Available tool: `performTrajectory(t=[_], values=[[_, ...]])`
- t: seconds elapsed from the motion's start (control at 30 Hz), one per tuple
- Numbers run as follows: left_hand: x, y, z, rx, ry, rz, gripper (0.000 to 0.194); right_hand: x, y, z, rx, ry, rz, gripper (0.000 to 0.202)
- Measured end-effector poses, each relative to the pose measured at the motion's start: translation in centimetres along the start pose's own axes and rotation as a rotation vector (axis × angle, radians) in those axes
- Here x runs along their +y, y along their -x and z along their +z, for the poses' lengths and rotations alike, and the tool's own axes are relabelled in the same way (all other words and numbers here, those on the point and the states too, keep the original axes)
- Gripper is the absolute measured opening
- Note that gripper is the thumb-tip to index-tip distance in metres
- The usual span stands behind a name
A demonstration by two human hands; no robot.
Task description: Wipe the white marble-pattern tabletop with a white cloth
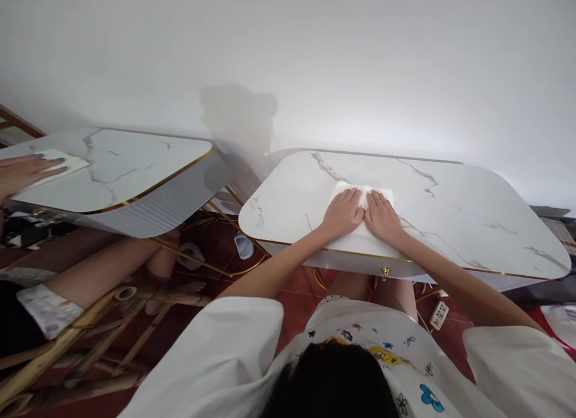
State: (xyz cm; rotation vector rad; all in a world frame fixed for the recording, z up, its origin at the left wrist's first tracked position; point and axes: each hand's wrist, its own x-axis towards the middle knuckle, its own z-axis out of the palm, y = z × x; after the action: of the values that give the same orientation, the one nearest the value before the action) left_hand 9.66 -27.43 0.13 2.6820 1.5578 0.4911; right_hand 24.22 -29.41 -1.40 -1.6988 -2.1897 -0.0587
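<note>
A folded white cloth [363, 227] lies on the white marble-patterned tabletop [454, 208] in front of me, near its front edge. My left hand [344, 213] rests flat on the cloth's left part, fingers stretched out. Beside it, my right hand [381, 216] lies flat on the right part, also with its fingers extended. The two hands almost touch at the thumbs. Both press from above, and neither is wrapped round anything. Gold trim runs along the table's edge, with a small gold knob [385, 273] on the drawer front below my hands.
At the left, another person's hand [20, 173] lies on a white cloth [67, 161] on a second marble-patterned table [135, 160]. A bamboo chair [90, 340] stands lower left. A power strip [439, 315] lies on the red floor. Behind both tables is a white wall.
</note>
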Motion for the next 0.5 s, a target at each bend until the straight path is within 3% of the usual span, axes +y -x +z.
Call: performTrajectory(t=[0.3, 0.5], values=[[3.4, 5.9, -1.3, 0.001, -0.001, -0.064, 0.056, -2.5, 6.1, -1.5, -0.029, -0.045, 0.056, 0.058], [4.6, 7.1, -0.9, 0.055, 0.011, -0.102, 0.059, -2.5, 7.4, -1.5, -0.015, -0.050, 0.041, 0.059]])
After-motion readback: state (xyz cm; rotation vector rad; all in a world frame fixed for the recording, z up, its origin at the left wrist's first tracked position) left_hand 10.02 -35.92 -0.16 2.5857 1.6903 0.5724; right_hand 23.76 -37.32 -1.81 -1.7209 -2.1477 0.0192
